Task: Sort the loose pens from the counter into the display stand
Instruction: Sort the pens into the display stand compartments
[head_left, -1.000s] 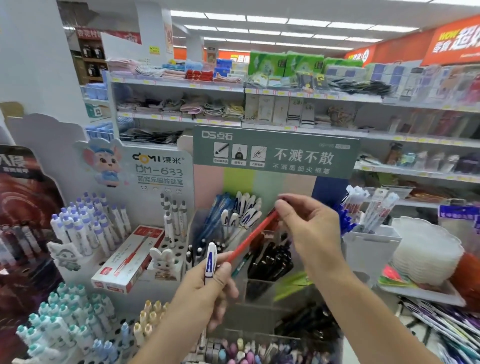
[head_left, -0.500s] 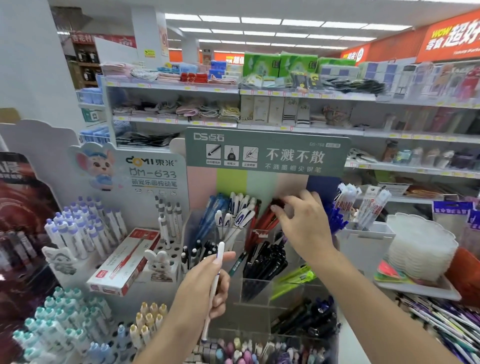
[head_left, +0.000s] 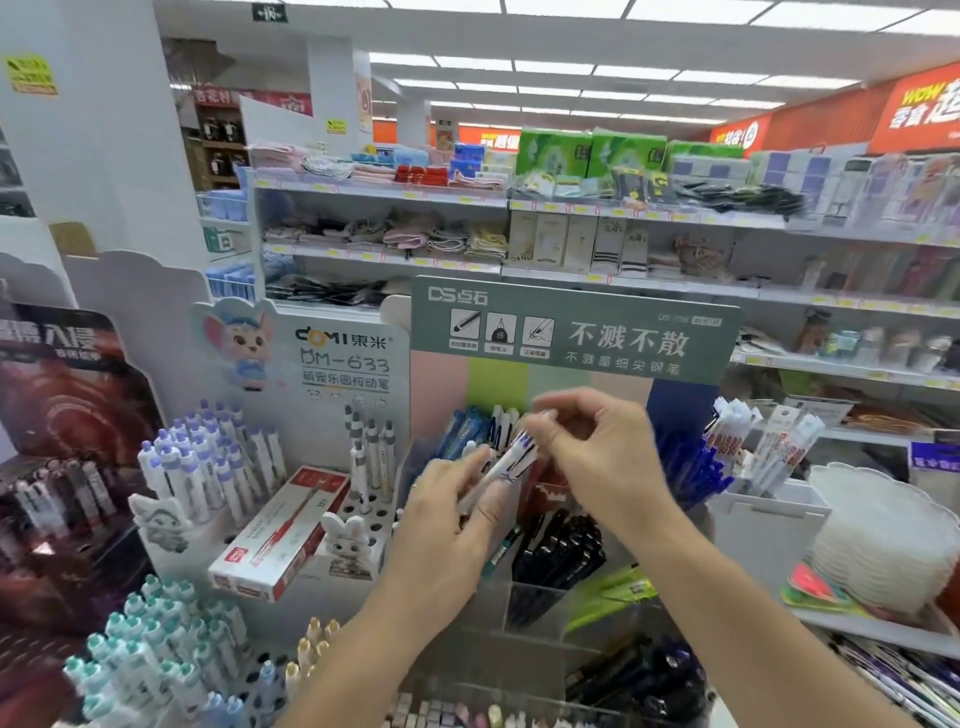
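Head camera, stationery aisle: a person's left hand (head_left: 447, 499) holds a white pen with blue print (head_left: 506, 465) slanted up toward the back of the display stand (head_left: 535, 597), its fingers curled round the barrel. The right hand (head_left: 597, 447) meets it at the pen's upper end, fingertips pinching or just reaching the tip; motion blur keeps that contact uncertain. The pen hovers in front of the stand's upper compartments, where matching white-and-blue pens (head_left: 501, 423) stand beside blue ones, with black pens (head_left: 566, 545) a tier lower. The step in hand looks like a pass between hands before slotting. Next, the pen likely needs lowering tip-down among its matches, clear of the neighbouring sections.
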